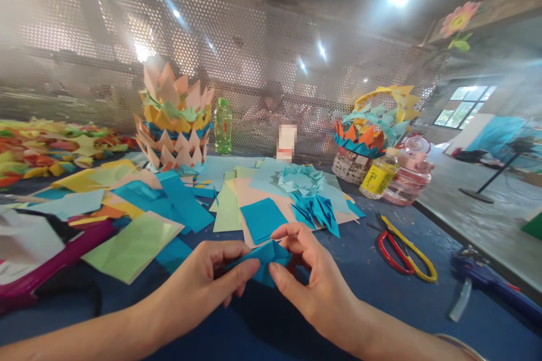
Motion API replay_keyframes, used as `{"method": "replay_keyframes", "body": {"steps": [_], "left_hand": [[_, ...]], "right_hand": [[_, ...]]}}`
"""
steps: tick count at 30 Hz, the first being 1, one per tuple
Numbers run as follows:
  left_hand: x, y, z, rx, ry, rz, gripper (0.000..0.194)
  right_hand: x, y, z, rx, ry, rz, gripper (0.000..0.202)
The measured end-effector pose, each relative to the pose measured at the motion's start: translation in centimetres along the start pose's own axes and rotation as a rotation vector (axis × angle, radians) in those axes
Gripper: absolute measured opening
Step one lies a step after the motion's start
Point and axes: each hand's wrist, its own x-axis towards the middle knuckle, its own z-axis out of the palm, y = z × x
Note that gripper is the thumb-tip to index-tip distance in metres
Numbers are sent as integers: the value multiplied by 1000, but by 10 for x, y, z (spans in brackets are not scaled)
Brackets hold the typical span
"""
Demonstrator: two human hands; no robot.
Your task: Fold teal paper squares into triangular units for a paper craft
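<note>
Blue folded paper: the small piece (266, 273) was held between the two hands, above the near edge of the dark blue table (359, 271), at about its middle.
Left hand: this hand (224, 271) pinched the left side of the piece, the thumb lying on top.
Right hand: this hand (309, 265) pinched the right side, with thumb and forefinger curved around it.
Blue squares: these sheets (263, 219) lay just beyond the fingers.
Folded ring: the pale blue ring (301, 180) rested farther back, and darker blue folded pieces (315, 211) were in front of it.
Right edge: scissors (398, 233) and a blue glue gun (486, 276) lay near it.
Far edge: a green bottle (222, 130) stood upright there, beside a tiered paper model (178, 118).
</note>
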Motion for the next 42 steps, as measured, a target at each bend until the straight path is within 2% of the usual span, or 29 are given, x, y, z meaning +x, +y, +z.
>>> {"method": "replay_keyframes", "body": {"steps": [8,21,27,34,42], "left_hand": [[0,1,1,69,80,-15,41],[-4,0,1,130,89,16,39],[-5,-2,2,148,100,17,39],[-3,6,2,180,102,15,40],[-2,0,3,150,100,19,40]], "right_hand": [[-1,3,0,-43,-40,-26,29],[-4,4,0,-74,-89,-34,28],[-5,5,-2,-78,-78,-79,28],[-5,5,-3,-84,-78,-96,28],[-6,5,-2,-139,-75,-106,30]]}}
